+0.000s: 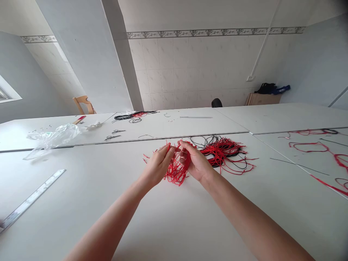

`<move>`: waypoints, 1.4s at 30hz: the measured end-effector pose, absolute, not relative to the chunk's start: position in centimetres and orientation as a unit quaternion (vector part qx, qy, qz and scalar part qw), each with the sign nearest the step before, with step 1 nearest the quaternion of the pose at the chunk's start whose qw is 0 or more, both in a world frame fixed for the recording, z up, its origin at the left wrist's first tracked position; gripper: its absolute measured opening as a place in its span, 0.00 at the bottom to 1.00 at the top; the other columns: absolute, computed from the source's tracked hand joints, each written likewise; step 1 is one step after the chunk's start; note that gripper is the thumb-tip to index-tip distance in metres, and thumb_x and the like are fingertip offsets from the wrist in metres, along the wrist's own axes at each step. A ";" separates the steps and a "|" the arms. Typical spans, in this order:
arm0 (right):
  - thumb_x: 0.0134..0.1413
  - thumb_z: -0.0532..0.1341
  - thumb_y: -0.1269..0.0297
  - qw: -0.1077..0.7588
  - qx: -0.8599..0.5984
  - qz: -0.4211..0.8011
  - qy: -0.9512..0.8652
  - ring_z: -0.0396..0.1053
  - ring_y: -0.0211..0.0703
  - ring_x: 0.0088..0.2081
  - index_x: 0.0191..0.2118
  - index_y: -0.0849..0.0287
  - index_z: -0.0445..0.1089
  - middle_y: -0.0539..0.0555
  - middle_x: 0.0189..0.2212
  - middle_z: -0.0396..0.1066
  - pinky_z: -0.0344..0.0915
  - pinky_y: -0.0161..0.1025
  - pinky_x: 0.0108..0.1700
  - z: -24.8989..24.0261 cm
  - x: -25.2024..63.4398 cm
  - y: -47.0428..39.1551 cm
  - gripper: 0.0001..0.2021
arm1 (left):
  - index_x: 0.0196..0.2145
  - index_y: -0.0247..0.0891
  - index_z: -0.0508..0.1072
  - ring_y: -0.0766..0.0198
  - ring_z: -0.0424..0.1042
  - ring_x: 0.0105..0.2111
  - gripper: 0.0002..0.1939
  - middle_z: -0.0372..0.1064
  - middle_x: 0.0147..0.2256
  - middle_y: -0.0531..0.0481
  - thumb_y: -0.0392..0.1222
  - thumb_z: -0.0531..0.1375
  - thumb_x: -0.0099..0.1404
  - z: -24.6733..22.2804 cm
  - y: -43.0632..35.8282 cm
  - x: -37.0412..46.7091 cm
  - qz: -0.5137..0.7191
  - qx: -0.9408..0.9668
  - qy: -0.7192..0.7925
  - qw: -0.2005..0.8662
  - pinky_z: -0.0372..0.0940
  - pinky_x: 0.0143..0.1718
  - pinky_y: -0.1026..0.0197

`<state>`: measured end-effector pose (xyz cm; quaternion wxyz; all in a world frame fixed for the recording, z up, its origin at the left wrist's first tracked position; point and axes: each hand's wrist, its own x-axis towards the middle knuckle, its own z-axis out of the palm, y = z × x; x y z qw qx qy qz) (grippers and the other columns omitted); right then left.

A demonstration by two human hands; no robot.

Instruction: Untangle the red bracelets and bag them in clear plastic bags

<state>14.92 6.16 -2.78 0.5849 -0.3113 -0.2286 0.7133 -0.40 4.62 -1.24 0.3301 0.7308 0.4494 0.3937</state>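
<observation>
Both hands meet over a loose bundle of red cords (pixel 178 175) on the white table. My left hand (pixel 160 161) is closed, with red cord showing at its fingertips. Opposite it, my right hand (pixel 195 159) has thumb and fingers curled around red cord too. Strands hang down between the two hands and pile up beneath them. Just right of my right hand lies a tangled heap of red and black cords (pixel 224 150). The exact grip of the fingers is partly hidden.
On the left are a metal ruler (pixel 34 197) and a crumpled clear plastic bag (pixel 56 136). Small scissors (pixel 112 137) and black cords (pixel 130 116) lie farther back. More red cord (pixel 310 146) is at the right. A wooden chair (pixel 83 105) stands behind the table.
</observation>
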 end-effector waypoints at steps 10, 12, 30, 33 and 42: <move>0.53 0.72 0.57 0.486 -0.269 0.796 -0.242 0.68 0.37 0.28 0.31 0.58 0.72 0.48 0.27 0.72 0.67 0.34 0.31 -3.7 13.9 5.5 0.12 | 0.19 0.41 0.51 0.62 0.53 0.20 0.25 0.53 0.18 0.53 0.47 0.50 0.75 -1.4 3.5 0.0 0.236 0.792 0.517 0.225 0.46 0.28 0.55; 0.51 0.73 0.61 0.478 -0.275 0.796 -0.248 0.69 0.37 0.29 0.31 0.59 0.73 0.48 0.28 0.72 0.67 0.34 0.31 -4.0 14.0 5.6 0.10 | 0.19 0.41 0.49 0.63 0.50 0.19 0.26 0.50 0.18 0.54 0.47 0.50 0.74 -1.5 3.5 -0.1 0.215 0.798 0.517 0.225 0.44 0.28 0.55; 0.58 0.64 0.73 0.521 -0.303 0.781 -0.165 0.76 0.37 0.32 0.33 0.58 0.72 0.49 0.30 0.76 0.77 0.35 0.36 -4.7 15.1 6.7 0.04 | 0.29 0.37 0.79 0.62 0.71 0.28 0.21 0.73 0.27 0.49 0.58 0.61 0.68 -2.5 7.0 -7.1 0.220 0.714 0.542 0.384 0.67 0.33 0.59; 0.57 0.67 0.71 0.485 -0.322 0.793 -0.179 0.77 0.40 0.32 0.35 0.58 0.73 0.51 0.31 0.77 0.77 0.37 0.33 -5.7 14.6 6.6 0.03 | 0.41 0.34 0.79 0.61 0.74 0.33 0.16 0.75 0.36 0.46 0.51 0.62 0.72 -2.7 8.7 -13.3 0.267 0.624 0.629 0.378 0.72 0.37 0.56; 0.49 0.74 0.69 0.391 -0.359 0.807 -0.258 0.75 0.36 0.31 0.34 0.62 0.75 0.53 0.31 0.77 0.73 0.29 0.27 -9.3 11.8 5.7 0.08 | 0.59 0.36 0.71 0.52 0.74 0.50 0.20 0.70 0.56 0.40 0.46 0.62 0.73 -0.5 8.7 -29.1 0.423 0.348 0.808 0.219 0.73 0.49 0.45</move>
